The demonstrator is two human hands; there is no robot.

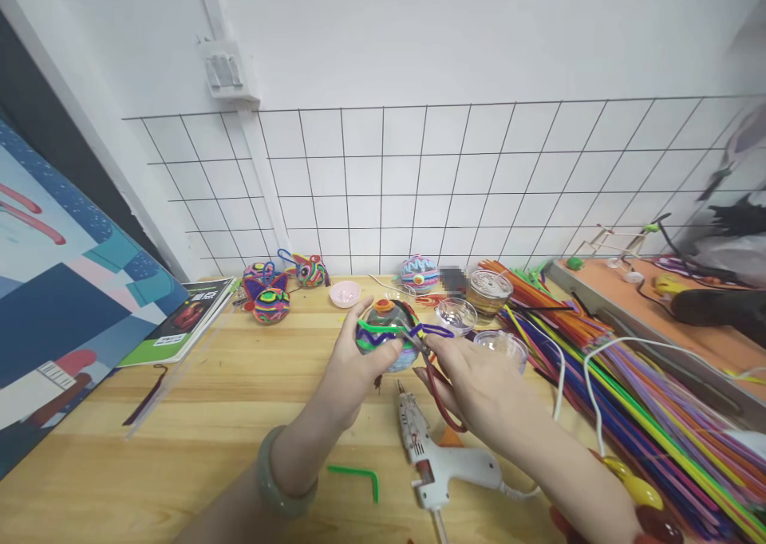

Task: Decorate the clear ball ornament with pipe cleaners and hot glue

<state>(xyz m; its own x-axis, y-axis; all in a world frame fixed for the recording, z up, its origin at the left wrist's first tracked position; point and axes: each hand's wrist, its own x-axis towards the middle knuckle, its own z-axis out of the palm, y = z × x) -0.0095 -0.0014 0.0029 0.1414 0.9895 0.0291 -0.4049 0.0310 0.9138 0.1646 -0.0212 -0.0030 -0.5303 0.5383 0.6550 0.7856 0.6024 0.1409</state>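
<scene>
My left hand [353, 364] is wrapped round a clear ball [383, 333] bound with green, purple and blue pipe cleaners, holding it above the wooden table [227, 424]. My right hand [472, 380] grips red-handled scissors [440, 384], their blades pointing at a purple pipe cleaner on the ball's right side. A white glue gun [434, 460] lies on the table just below both hands. A bent green pipe-cleaner piece [356, 476] lies near my left wrist.
A large heap of coloured pipe cleaners [634, 376] covers the right side. Clear half-shells [458, 314] and a pink cup [345, 293] sit behind the ball. Finished wrapped balls [270, 305] stand at the back, a booklet [179, 321] at left, an orange tray [670, 305] at right.
</scene>
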